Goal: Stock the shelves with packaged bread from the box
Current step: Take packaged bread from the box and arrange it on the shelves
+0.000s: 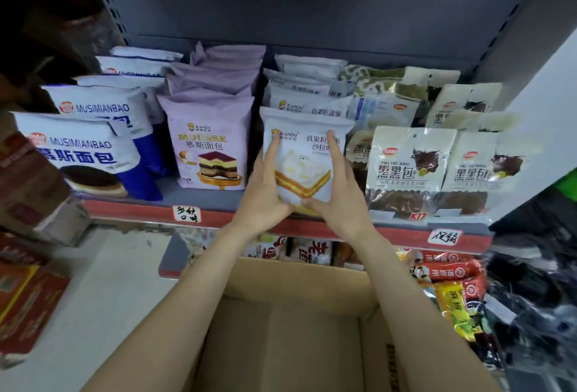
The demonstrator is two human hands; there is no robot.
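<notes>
Packaged bread filled a dark grey shelf (199, 193) with a red front edge, standing in rows that ran from that edge to the back. At the left end stood blue and white bags (78, 154) printed with a round dark cake. Just beside them to the right came a row of lilac mousse bread bags (209, 145) showing a layered slice. Next, near the middle of the front edge, stood a white sandwich bread bag (301, 154), upright at the head of its own row of matching white bags. The left hand (265, 185) lay against this bag's left side, fingers (272, 149) straight and pointing up its face. The right hand (335, 187) pressed the bag's right side in the same manner, fingers stretched upward, its thumb meeting the left thumb at the bag's bottom edge. Neither hand curled round the bag. Toward the right end of the shelf stood cream packets of dark bread (406, 170). Below the forearms sat an open cardboard box (281, 329), its inside bare where visible.
</notes>
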